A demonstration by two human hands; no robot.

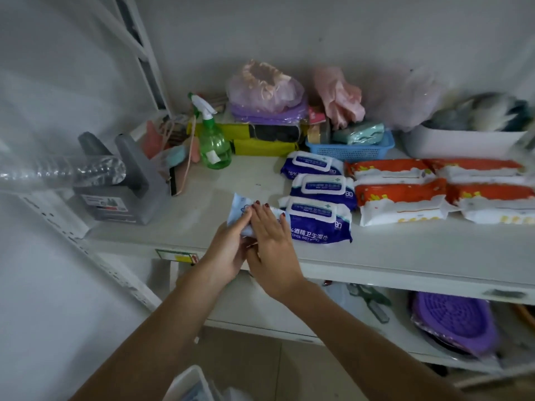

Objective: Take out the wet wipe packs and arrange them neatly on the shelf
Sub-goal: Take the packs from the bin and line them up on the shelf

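A small light-blue wipe pack sits at the front of the white shelf, just left of three dark-blue wet wipe packs lined front to back. My left hand holds the light-blue pack from its left side and underneath. My right hand lies flat on top of it with straight fingers. Several orange-and-white wipe packs are arranged in rows to the right of the blue ones.
Behind stand a green spray bottle, a blue basket, a white bin, plastic bags and a yellow box. A grey device sits left. A lower shelf holds a purple mat. A clear container is below my arms.
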